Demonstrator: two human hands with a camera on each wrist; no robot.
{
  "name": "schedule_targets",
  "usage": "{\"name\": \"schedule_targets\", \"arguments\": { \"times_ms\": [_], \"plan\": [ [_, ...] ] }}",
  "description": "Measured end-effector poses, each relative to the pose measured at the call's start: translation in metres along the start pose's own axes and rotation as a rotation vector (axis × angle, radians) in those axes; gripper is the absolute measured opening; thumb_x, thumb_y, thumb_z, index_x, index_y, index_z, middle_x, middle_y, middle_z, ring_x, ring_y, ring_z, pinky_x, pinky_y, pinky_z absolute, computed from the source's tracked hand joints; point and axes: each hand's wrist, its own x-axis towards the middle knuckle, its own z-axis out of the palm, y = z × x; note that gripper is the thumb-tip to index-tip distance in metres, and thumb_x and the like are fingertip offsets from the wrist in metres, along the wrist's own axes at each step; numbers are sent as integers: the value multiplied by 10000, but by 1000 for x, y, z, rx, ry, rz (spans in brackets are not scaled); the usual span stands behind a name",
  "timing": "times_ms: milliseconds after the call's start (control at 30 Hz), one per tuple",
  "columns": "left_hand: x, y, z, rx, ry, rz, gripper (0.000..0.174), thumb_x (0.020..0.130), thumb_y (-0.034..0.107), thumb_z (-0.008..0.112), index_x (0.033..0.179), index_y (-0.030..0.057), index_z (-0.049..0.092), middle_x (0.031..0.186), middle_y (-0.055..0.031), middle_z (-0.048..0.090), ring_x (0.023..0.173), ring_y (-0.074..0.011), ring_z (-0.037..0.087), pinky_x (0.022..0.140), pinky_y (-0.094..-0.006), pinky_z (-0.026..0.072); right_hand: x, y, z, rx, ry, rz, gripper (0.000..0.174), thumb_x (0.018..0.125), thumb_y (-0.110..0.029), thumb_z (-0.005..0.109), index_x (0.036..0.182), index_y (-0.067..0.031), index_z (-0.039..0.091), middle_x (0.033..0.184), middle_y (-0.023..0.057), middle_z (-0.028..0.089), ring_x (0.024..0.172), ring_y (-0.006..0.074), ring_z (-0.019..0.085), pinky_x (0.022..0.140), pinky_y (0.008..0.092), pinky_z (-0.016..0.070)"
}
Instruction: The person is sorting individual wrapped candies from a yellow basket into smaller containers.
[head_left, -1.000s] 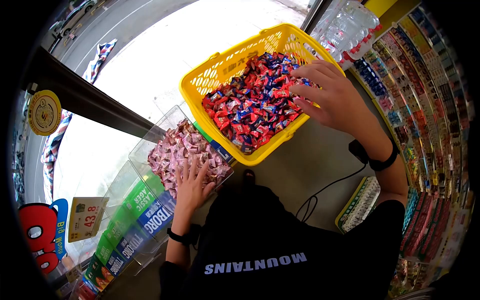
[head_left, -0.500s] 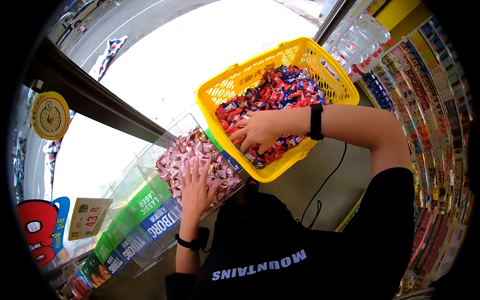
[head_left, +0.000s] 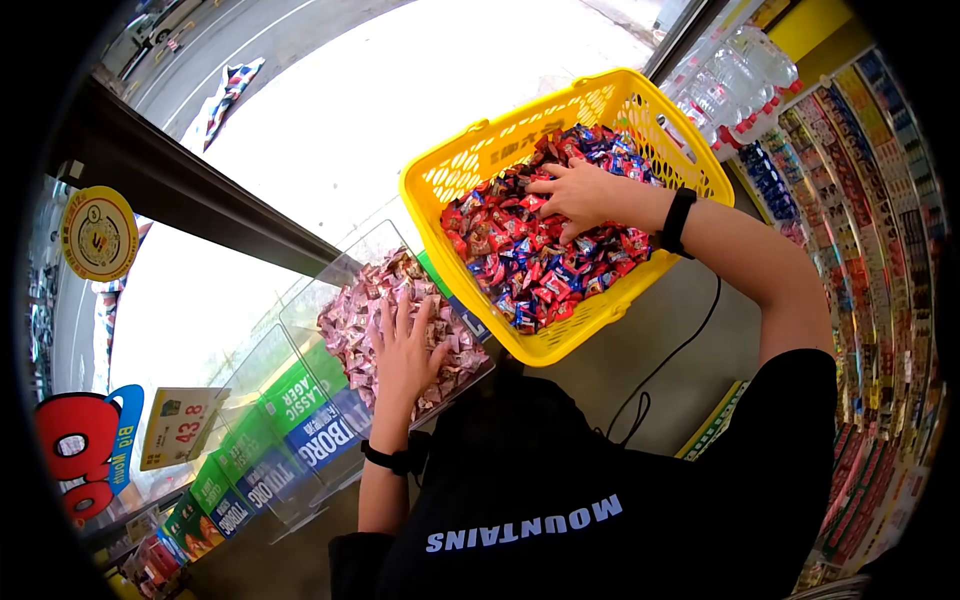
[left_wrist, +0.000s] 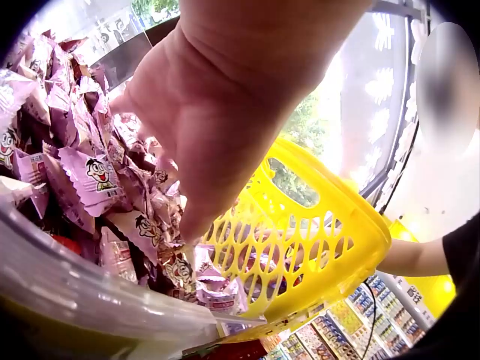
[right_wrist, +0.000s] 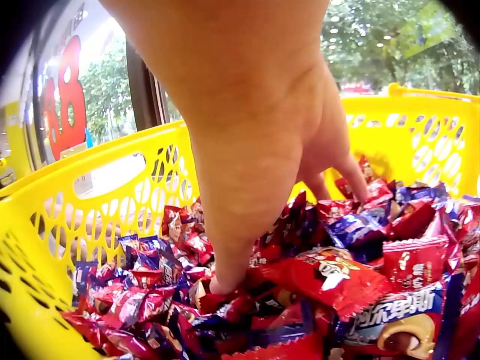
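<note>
In the head view, my left hand (head_left: 403, 355) rests on pink-wrapped candies (head_left: 352, 318), its fingers spread. These candies fill a clear plastic bin (head_left: 308, 280). The left wrist view has the thumb side of that hand over the wrappers, close to the bin's wall. My right hand (head_left: 585, 195) reaches into a yellow basket (head_left: 540, 354) heaped with red and blue wrapped candies (head_left: 550, 285). Its fingers are spread apart and touch the heap. In the right wrist view the thumb tip dips among the wrappers (right_wrist: 315, 281), with the other fingertips farther back.
Green and blue beer cartons (head_left: 318, 425) stand under and beside the bin. A price sign (head_left: 182, 430) is at the left. Large water bottles (head_left: 735, 85) and shelves of packaged goods (head_left: 865, 260) line the right. A black cable (head_left: 690, 345) hangs near the basket.
My right hand came down from the basket's right rim onto the candies' near left part, then moved back toward the far middle. The left hand stays on the pink candies.
</note>
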Motion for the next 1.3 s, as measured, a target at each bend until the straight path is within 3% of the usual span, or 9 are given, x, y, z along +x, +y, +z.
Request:
{"name": "schedule_targets", "arguments": {
  "times_ms": [67, 333, 433, 700, 933, 1033, 1133, 1233, 1300],
  "plan": [
    [4, -3, 6, 13, -24, -50, 867, 939, 493, 763, 1684, 259, 386, 1763, -137, 314, 1628, -461, 227, 1258, -728, 192, 3, -3, -10, -19, -35, 3, 632, 791, -633, 837, 1319, -298, 747, 1631, 39, 480, 1453, 365, 472, 1081, 627, 442],
    [11, -2, 5, 44, -146, -78, 922, 929, 546, 754, 1703, 273, 335, 1793, -109, 251, 1636, -483, 183, 1245, -774, 156, 57, -53, -33, -17, 236, -351, 711, 797, -548, 862, 1422, -280, 656, 1645, 59, 479, 1453, 332, 486, 1150, 563, 414],
    [13, -2, 5, 38, -157, -81, 912, 939, 567, 736, 1703, 278, 332, 1797, -106, 239, 1638, -484, 171, 1237, -788, 146, 69, -64, -32, 22, 135, -314, 718, 787, -538, 868, 1430, -296, 660, 1634, 62, 492, 1486, 336, 460, 1168, 571, 403],
    [13, -4, 6, 20, -182, -83, 921, 944, 562, 733, 1708, 275, 307, 1805, -104, 207, 1644, -493, 132, 1217, -819, 138, 67, -39, -20, 86, 184, -214, 647, 825, -472, 837, 1440, -348, 681, 1595, 67, 512, 1470, 333, 486, 1160, 572, 421],
    [16, -8, 6, -5, -213, -73, 931, 932, 548, 751, 1706, 285, 305, 1807, -109, 199, 1647, -496, 114, 1190, -850, 146, 82, -53, -6, 134, 411, -283, 487, 792, -407, 863, 1266, -329, 785, 1561, 80, 527, 1474, 309, 469, 1165, 593, 403],
    [16, -8, 8, -5, -206, -73, 929, 930, 543, 755, 1705, 290, 310, 1805, -109, 206, 1647, -496, 115, 1188, -852, 144, 84, -68, -4, 225, 369, -170, 349, 797, -382, 856, 1122, -257, 833, 1516, 87, 551, 1462, 294, 478, 1185, 596, 377],
    [16, -7, 7, -1, -203, -73, 930, 927, 533, 762, 1705, 291, 312, 1802, -110, 220, 1644, -500, 122, 1193, -848, 143, 84, -70, -14, 159, 281, -110, 254, 853, -374, 827, 1024, -187, 842, 1472, 89, 575, 1441, 285, 493, 1189, 588, 367],
    [17, -4, -1, -10, -248, -93, 940, 930, 526, 749, 1716, 302, 286, 1814, -118, 182, 1660, -478, 83, 1232, -808, 111, 76, -60, -34, 361, 192, -4, 243, 911, -371, 794, 974, -141, 839, 1446, 105, 592, 1426, 284, 501, 1184, 576, 368],
    [15, -3, -5, -28, -226, -84, 912, 928, 518, 757, 1701, 292, 328, 1804, -131, 208, 1657, -478, 107, 1234, -801, 123, 57, -54, -48, 426, 240, 5, 291, 984, -361, 743, 984, -83, 828, 1504, 153, 565, 1398, 340, 533, 1162, 538, 410]
  ]
}}
